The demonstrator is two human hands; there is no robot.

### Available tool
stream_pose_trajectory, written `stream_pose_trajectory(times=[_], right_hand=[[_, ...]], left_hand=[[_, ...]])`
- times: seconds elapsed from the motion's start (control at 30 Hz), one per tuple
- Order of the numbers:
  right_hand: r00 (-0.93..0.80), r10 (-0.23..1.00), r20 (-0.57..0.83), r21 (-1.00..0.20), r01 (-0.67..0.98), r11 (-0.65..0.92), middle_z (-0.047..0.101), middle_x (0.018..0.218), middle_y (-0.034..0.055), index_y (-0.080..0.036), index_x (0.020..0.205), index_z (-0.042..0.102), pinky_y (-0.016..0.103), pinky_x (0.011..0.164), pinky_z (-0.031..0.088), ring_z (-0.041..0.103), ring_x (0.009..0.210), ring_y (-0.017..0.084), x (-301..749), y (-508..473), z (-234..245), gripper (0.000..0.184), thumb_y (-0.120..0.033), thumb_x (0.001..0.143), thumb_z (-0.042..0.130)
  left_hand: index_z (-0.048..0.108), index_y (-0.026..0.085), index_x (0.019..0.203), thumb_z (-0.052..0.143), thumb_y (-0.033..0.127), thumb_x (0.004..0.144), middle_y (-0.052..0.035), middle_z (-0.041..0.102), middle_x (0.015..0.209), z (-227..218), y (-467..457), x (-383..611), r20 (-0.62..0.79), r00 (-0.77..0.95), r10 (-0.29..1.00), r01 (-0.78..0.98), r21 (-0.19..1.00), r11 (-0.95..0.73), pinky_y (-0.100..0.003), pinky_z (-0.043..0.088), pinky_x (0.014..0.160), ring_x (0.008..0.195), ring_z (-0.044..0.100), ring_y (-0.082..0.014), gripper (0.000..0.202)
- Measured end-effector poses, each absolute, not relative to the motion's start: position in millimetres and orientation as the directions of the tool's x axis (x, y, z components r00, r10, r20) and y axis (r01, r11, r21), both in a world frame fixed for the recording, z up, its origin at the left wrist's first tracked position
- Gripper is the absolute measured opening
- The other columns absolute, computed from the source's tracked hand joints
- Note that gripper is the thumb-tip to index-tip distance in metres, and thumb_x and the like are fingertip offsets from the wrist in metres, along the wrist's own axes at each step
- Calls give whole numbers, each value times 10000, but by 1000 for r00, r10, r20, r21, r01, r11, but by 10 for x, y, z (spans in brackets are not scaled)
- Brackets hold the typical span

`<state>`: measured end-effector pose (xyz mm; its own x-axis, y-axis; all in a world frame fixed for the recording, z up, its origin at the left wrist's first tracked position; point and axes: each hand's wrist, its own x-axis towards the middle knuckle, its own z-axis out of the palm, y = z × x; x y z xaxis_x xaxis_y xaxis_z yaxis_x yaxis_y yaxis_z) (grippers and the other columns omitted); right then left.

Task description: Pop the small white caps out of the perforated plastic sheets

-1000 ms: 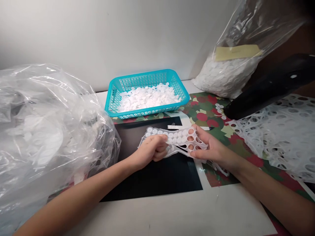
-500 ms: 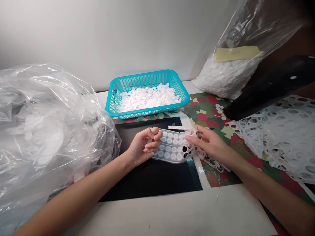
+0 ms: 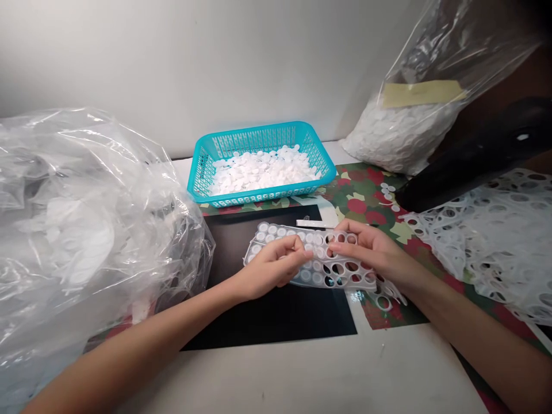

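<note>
A translucent sheet of round white discs (image 3: 317, 278) lies tilted over a black mat (image 3: 276, 322). Rows of discs fill its left part, while open holes show through at the right end. My right hand (image 3: 368, 244) pinches that right end between thumb and fingers. Over the middle of the sheet is my left hand (image 3: 276, 264), its fingers curled in and the thumb pressed toward the index finger. Whatever sits between those fingertips is hidden. Just behind the sheet a thin white strip (image 3: 308, 223) lies on the mat.
A turquoise basket (image 3: 263, 192) of loose white discs stands behind the mat. At left bulges a large clear plastic bag (image 3: 86, 190). Another bag of discs (image 3: 401, 132) leans at back right, near a black curved object (image 3: 466, 161) and a heap of holed sheets (image 3: 500, 241).
My left hand has shifted right from the sheet's left end to its middle and turned over. More of the sheet's left end and of its empty holes now shows. My right hand keeps its hold.
</note>
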<state>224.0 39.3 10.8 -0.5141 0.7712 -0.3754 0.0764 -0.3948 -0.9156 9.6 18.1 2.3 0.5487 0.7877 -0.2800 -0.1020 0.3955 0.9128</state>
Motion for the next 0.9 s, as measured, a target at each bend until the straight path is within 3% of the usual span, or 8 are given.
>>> stream_pose_trajectory(times=[0.07, 0.2, 0.3, 0.47, 0.57, 0.7, 0.9], right_hand=[[-552, 751, -362, -919, 78, -386, 446, 504, -75, -221, 819, 484, 160, 335, 207, 302, 364, 49, 2238, 366, 110, 224, -385, 840, 634], [-590, 756, -282, -956, 102, -277, 410, 566, -75, -213, 815, 485, 170, 376, 201, 289, 422, 46, 2221, 325, 110, 218, -371, 852, 630], [-593, 772, -230, -973, 121, -197, 383, 618, -68, -199, 799, 486, 182, 434, 216, 294, 495, 53, 2205, 315, 110, 221, -346, 850, 644], [-616, 750, -241, -969, 115, -217, 379, 614, -68, -210, 816, 464, 202, 460, 212, 302, 517, 69, 2208, 320, 97, 222, -361, 867, 618], [-620, 742, -253, -964, 98, -247, 424, 623, -66, -218, 838, 452, 201, 453, 216, 324, 500, 66, 2217, 321, 89, 212, -362, 877, 604], [-595, 763, -250, -965, 86, -250, 438, 630, -65, -219, 814, 417, 195, 461, 244, 350, 507, 70, 2237, 355, 101, 238, -355, 880, 601], [-593, 765, -253, -967, 162, -195, 441, 653, -56, -207, 779, 396, 195, 509, 275, 358, 556, 79, 2339, 465, 103, 255, -327, 889, 592]], left_hand=[[416, 167, 736, 517, 357, 868, 72, 311, 557, 41, 129, 131, -210, 540, 815, 31, 973, 230, -184, 209, 459, 486, 276, -46, 252], [447, 156, 738, 503, 402, 869, 59, 358, 593, 61, 74, 159, -142, 567, 811, 208, 978, 26, -204, 234, 498, 539, 297, -56, 285], [426, 152, 688, 474, 418, 882, 60, 322, 575, 65, 72, 150, -135, 569, 811, 274, 961, -33, -215, 221, 503, 539, 273, -58, 333], [446, 145, 683, 423, 398, 911, 50, 312, 597, 103, 101, 109, -146, 615, 775, 256, 967, -20, -216, 230, 515, 562, 288, -64, 342], [465, 148, 698, 443, 408, 901, 54, 315, 570, 87, 118, 93, -203, 622, 756, 167, 978, 125, -204, 217, 472, 515, 289, -56, 331], [425, 161, 687, 485, 360, 882, 78, 254, 514, 3, 175, 73, -263, 569, 779, -128, 908, 400, -174, 160, 405, 429, 207, -40, 284], [246, 171, 562, 450, 200, 835, 82, 111, 505, 6, 341, -42, -362, 456, 813, -615, 532, 582, -175, 35, 348, 397, 65, -35, 342]])
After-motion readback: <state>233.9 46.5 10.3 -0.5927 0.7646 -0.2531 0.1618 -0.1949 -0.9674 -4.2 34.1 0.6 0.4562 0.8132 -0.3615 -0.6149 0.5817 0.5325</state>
